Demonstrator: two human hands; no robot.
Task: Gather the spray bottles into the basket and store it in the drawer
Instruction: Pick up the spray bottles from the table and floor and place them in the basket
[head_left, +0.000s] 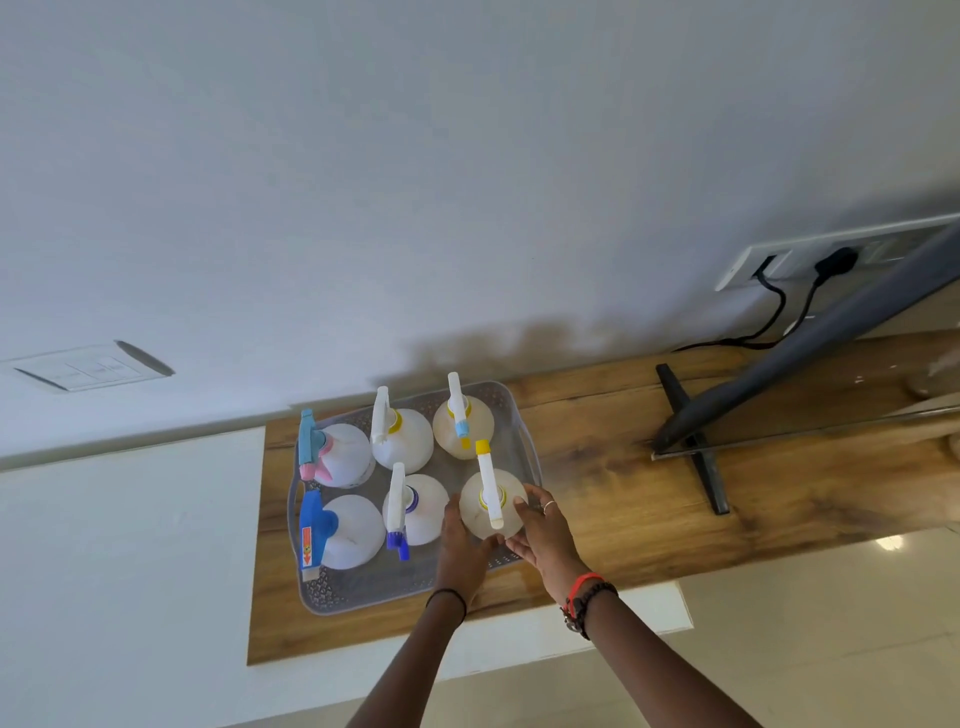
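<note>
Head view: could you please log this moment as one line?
left hand, right hand: holding yellow-nozzle spray bottle | basket: on wooden countertop, six bottles inside

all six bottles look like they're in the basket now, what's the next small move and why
Probably let go of the yellow-nozzle bottle and shift both hands out to the side handles of the basket. The left hand and right hand cup that bottle, which stands in the near right corner; the other five bottles stand upright in it too, and none shows on the wooden top.
</note>
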